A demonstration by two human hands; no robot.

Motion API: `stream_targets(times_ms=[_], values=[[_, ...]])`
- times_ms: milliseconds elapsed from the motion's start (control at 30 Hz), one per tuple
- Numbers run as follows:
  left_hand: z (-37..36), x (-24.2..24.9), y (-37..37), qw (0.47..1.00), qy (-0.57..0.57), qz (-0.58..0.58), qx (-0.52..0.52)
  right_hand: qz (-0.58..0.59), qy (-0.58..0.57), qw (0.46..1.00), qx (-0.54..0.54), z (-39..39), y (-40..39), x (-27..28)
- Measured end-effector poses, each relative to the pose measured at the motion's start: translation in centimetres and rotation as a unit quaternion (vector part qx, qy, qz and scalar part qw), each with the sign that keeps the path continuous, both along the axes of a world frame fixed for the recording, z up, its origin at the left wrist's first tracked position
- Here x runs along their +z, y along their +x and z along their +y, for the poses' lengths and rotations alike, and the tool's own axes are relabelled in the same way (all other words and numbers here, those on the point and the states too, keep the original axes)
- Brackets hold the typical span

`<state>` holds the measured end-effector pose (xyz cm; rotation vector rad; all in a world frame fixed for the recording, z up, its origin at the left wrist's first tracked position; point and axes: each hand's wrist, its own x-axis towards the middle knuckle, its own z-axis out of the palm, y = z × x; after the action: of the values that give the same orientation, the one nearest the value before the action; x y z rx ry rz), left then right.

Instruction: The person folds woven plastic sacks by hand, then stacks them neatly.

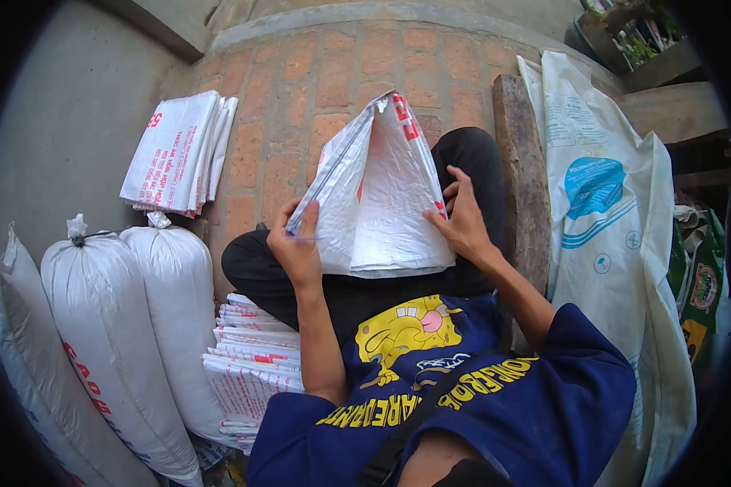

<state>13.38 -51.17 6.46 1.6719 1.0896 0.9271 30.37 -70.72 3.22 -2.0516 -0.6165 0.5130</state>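
A white plastic woven sack (398, 203) with red print stands partly opened out over my lap, its folded top forming a peak. My left hand (296, 247) grips its left edge, thumb in front and fingers curled behind. A thin bluish strand shows by the left thumb. At the right edge, my right hand (465, 221) has its thumb pressed on the sack, with the other fingers bent and partly raised beside it. The sack's pale inner face is turned toward me.
Folded printed sacks (170, 150) lie on the brick floor (337, 77) at the upper left. Another stack of folded sacks (256, 357) is beside my left knee. Filled, tied white bags (105, 325) stand at left. A wooden beam (521, 178) and large pale sack (601, 268) lie right.
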Motion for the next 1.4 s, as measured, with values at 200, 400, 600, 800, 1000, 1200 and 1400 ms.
stream_targets(times_ms=[200, 400, 600, 800, 1000, 1200, 1400], values=[[1.1, -1.8, 0.5, 0.985, -0.108, -0.116, -0.062, -0.137, -0.170, 0.963, 0.157, -1.0, -1.9, 1.4], [1.9, 0.6, -0.9, 0.996, 0.027, -0.083, -0.015, -0.061, -0.059, 0.962, 0.260, -1.2, -3.3, 3.8], [-1.3, 1.7, -0.2, 0.965, 0.030, 0.079, -0.250, 0.051, 0.171, 0.903, 0.391, 2.4, -4.2, 1.9], [-1.8, 0.5, 0.1, 0.923, 0.065, 0.063, -0.373, 0.166, 0.160, 0.902, 0.365, 3.2, -3.5, 0.5], [-1.8, -2.4, 0.4, 0.975, 0.078, 0.115, -0.175, 0.088, 0.073, 0.981, 0.158, 0.6, -1.4, 1.4], [-1.1, -1.8, 1.1, 0.997, 0.033, -0.006, -0.065, 0.081, -0.189, 0.971, 0.125, -3.0, -0.9, 1.5], [-1.2, -1.8, 0.7, 0.998, 0.007, -0.032, -0.060, 0.324, -0.046, 0.930, 0.170, -4.6, -2.5, -2.7]])
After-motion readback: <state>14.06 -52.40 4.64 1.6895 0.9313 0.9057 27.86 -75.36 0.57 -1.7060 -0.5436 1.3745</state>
